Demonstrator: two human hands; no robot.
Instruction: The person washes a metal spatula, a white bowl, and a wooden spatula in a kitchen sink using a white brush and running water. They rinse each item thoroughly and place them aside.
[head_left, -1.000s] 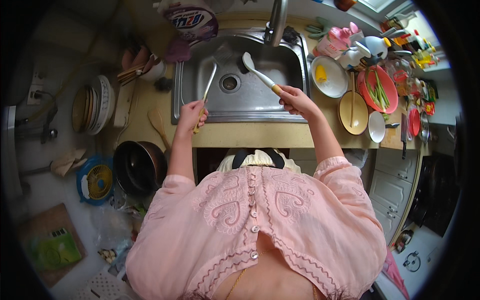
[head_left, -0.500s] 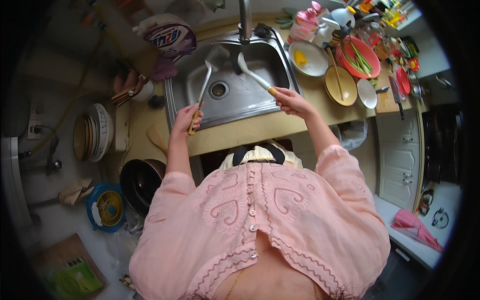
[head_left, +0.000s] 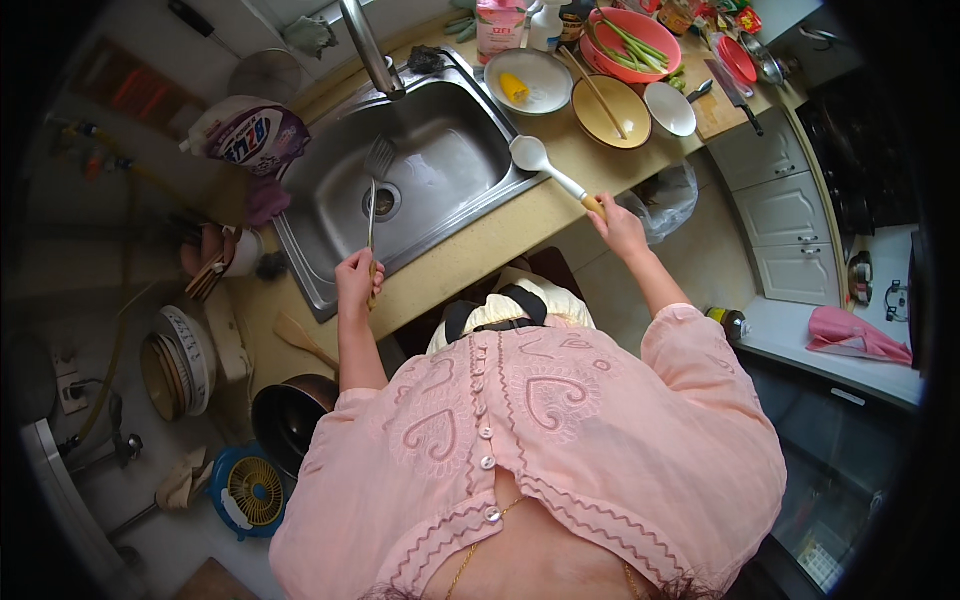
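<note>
My left hand (head_left: 355,278) is closed around the handle of a slotted metal spatula (head_left: 380,158). Its head points away from me over the steel sink (head_left: 455,120), and its shaft crosses in front of the drain (head_left: 384,204). In my right hand (head_left: 619,225), the fingers grip the yellowish handle end of a white ladle (head_left: 530,153). The ladle's bowl hangs at the sink's right rim, above the counter edge. Behind the sink rises a faucet (head_left: 370,48), with a dark scrubber (head_left: 426,60) beside its base.
Right of the sink stand a plate with a yellow piece (head_left: 550,85), a yellow bowl with chopsticks (head_left: 600,122), a white bowl (head_left: 671,110) and a pink basin of green stalks (head_left: 600,50). A knife (head_left: 735,95) lies on a cutting board (head_left: 715,118). A wooden spatula (head_left: 300,338) lies left.
The view has turned toward the right. The ladle has moved right, from over the sink basin to its right rim. The spatula now points more straight ahead, and both stay in my hands.
</note>
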